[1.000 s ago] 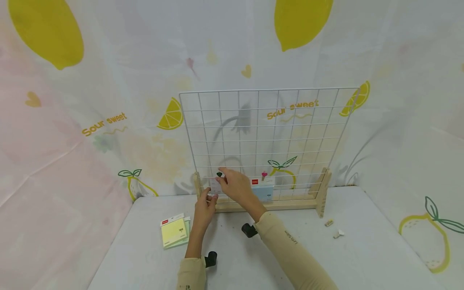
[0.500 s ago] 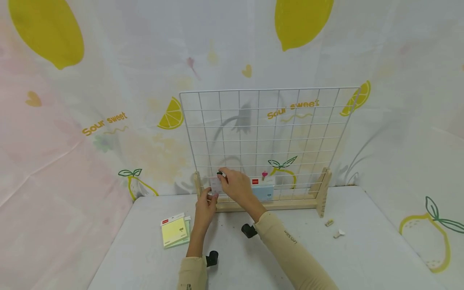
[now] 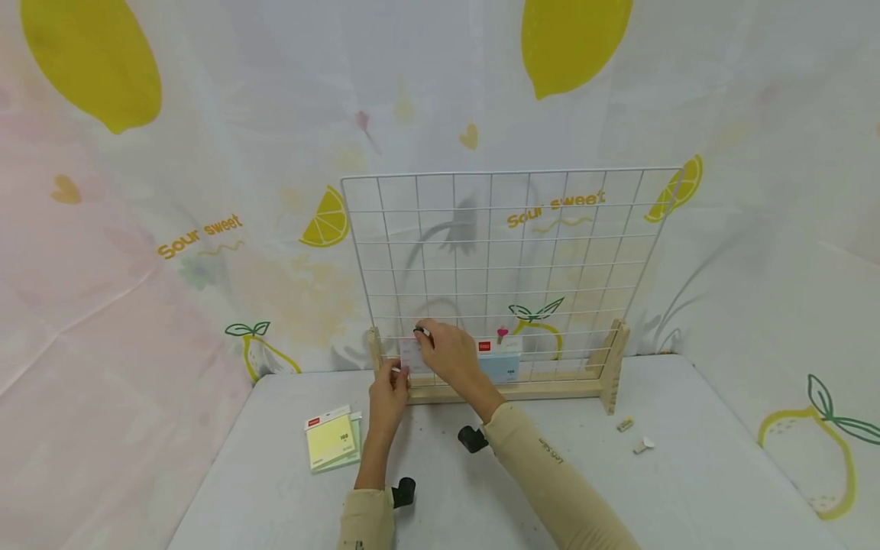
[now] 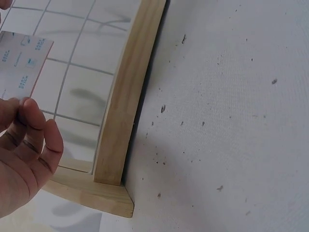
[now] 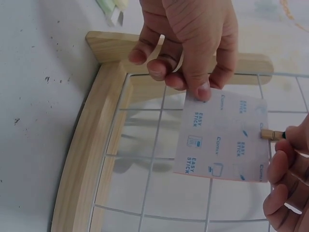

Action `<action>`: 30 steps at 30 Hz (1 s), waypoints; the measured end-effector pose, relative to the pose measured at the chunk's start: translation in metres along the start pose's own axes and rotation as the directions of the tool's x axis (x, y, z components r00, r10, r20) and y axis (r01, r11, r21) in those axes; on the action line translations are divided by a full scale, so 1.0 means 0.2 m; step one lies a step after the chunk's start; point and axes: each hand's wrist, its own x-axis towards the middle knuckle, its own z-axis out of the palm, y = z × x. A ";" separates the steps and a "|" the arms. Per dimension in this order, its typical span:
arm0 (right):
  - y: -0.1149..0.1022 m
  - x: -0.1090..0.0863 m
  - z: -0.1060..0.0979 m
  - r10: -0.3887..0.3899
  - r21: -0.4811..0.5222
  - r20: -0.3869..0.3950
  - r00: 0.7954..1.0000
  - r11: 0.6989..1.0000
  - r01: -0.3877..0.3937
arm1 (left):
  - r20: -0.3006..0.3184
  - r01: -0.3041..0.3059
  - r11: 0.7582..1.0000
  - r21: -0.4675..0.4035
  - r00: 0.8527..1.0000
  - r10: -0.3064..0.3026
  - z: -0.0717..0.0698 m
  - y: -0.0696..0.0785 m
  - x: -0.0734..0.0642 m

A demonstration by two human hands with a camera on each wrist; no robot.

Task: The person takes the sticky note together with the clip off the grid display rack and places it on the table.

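My left hand (image 3: 388,391) pinches the lower edge of a sticky-note pad (image 3: 412,356), whose printed backing sheet faces me against the white wire grid (image 3: 474,267). In the right wrist view the left hand (image 5: 193,43) is at the top, its thumb on the pad (image 5: 224,137). My right hand (image 3: 450,353) pinches a small wooden clothespin (image 5: 272,135) by its dark end; its tip overlaps the pad's upper edge. Whether it bites a wire there is hidden. To the right, a blue sticky-note pad (image 3: 498,368) hangs under a pink-heart clothespin (image 3: 501,334).
A wooden stand (image 3: 522,391) holds the grid upright. Yellow and green note pads (image 3: 331,441) overlap on the table (image 3: 275,504) at left. Two loose clothespins, one yellowish (image 3: 625,424) and one white-topped (image 3: 643,445), lie at right. A lemon-print cloth (image 3: 247,114) hangs behind.
My right fingers have closed further over the clothespin's dark green heart, which showed more plainly before. The left fingers have shifted slightly at the pad's lower edge.
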 end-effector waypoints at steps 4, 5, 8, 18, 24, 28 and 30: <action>0.00 0.00 0.00 0.022 0.017 0.018 1.000 1.000 -0.022 | -0.012 -0.005 1.000 -0.030 1.000 0.004 0.00 0.00 -0.01; 0.00 0.00 0.00 0.027 0.021 0.020 0.999 0.999 -0.027 | -0.019 -0.015 0.999 -0.032 1.000 0.014 0.01 -0.01 -0.01; 0.00 0.00 0.01 0.028 0.027 0.009 1.000 0.999 -0.028 | -0.019 0.005 0.999 -0.054 1.000 -0.006 0.00 -0.01 -0.01; -0.03 0.02 0.00 -0.002 0.053 -0.038 0.999 0.999 0.004 | -0.012 0.089 0.992 -0.091 0.996 -0.091 -0.01 0.00 0.00; -0.03 0.02 0.00 -0.009 0.068 -0.056 0.998 0.998 0.013 | -0.011 0.098 0.989 -0.107 0.995 -0.100 -0.01 0.00 0.00; -0.02 0.02 0.00 -0.026 0.079 -0.095 0.995 0.996 0.034 | -0.014 0.097 0.989 -0.115 0.995 -0.099 -0.02 0.00 0.00; -0.02 0.01 0.01 -0.034 0.085 -0.115 0.993 0.995 0.043 | -0.009 0.098 0.988 -0.120 0.995 -0.100 -0.02 0.00 0.00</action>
